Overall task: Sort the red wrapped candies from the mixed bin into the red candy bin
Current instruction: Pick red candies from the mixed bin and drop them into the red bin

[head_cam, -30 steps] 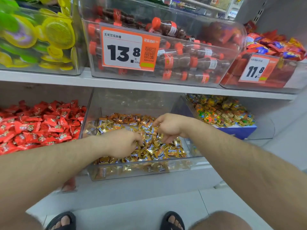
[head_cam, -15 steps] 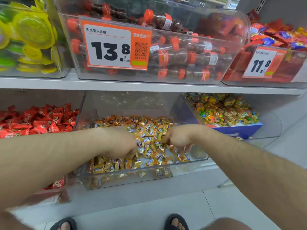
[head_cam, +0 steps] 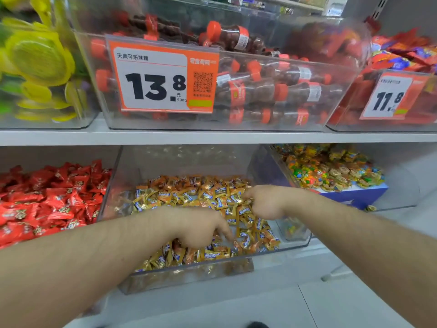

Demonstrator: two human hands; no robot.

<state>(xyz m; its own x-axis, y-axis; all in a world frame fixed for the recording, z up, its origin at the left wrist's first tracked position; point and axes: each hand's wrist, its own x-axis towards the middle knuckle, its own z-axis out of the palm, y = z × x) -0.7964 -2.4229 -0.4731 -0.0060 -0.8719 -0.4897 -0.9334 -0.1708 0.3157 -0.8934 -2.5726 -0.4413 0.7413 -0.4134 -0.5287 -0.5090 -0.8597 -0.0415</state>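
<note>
Right now both your hands are down in the clear mixed bin (head_cam: 295, 240) on the lower shelf, raking through the orange-gold wrapped candies (head_cam: 212, 200) to turn up any red strays. Your left hand (head_cam: 201, 229) hangs knuckles-up over the near part of the pile, fingers curled downward with the tips among the wrappers; whether it pinches anything underneath, you cannot tell from this angle. Your right hand (head_cam: 262, 201) sits farther in and just to the right of the left, fingers bent and reaching toward the pile's middle, and its grasp is equally hidden. No red candy shows plainly near either hand; a reddish-orange wrapper (head_cam: 246, 247) lies just right of your left fingertips, but its colour is too unclear to call. The red candy bin (head_cam: 47, 204), heaped with red wrapped candies, stands well to the left of your left forearm, so that arm looks the handier one for the drop. Compared with half a second ago, your hands have drawn apart: the left has slid toward the front wall of the bin, the right has stayed deeper, and the view has tilted slightly upward.
</note>
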